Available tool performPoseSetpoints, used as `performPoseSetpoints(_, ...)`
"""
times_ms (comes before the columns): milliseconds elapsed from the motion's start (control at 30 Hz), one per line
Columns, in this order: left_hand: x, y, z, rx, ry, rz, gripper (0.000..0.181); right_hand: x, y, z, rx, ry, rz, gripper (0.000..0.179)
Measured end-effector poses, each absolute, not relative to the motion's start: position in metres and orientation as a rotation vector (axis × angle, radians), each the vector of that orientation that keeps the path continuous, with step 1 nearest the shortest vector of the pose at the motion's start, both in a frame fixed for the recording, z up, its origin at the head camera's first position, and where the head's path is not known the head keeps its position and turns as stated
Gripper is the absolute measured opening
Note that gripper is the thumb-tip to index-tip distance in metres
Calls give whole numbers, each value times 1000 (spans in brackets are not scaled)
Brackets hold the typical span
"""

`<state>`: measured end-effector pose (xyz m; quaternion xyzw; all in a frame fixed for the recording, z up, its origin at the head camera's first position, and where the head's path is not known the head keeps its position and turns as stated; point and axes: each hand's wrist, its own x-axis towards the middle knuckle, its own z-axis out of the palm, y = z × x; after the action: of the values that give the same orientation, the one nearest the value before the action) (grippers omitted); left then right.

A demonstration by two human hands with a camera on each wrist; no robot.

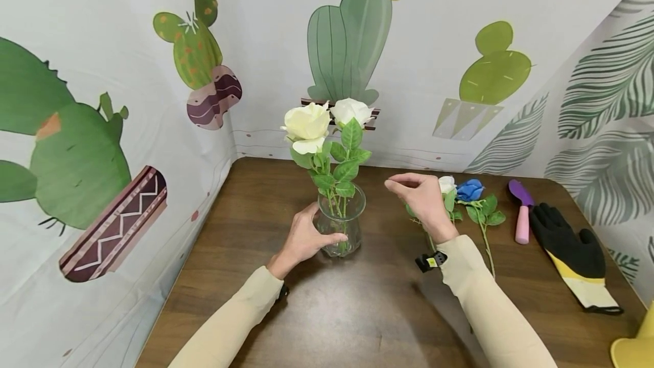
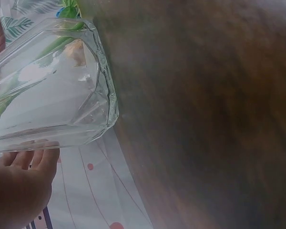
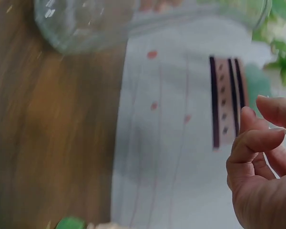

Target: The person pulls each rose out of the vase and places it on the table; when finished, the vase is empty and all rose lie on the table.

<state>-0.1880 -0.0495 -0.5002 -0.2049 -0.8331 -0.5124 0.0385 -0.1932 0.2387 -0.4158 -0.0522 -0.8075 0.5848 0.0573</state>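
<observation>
A clear glass vase stands upright on the table, holding a cream rose and a white rose with leafy stems. My left hand grips the vase's left side, thumb across the front. In the left wrist view, fingertips of that hand touch the glass. Right of the vase my right hand hovers with bent fingers and nothing in them; the right wrist view shows this hand apart from the vase. Beyond it lie another white rose and a blue rose.
Farther right on the brown table lie a small trowel with a purple blade and pink handle, and a black, yellow and white work glove. Part of a yellow object shows at the lower right corner. Cactus-print cloth hangs behind.
</observation>
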Motion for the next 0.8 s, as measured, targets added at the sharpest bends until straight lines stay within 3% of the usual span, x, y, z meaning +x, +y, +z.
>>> performPoseSetpoints(467,-188,-50,-499,-637,-2556,-1569,82,-208,180,-395,19,-2459,1809,37)
performPoseSetpoints(800,-188,-50,-500,-637,-2555,-1579,84,-214,166,-392,92,-2460,1744,22)
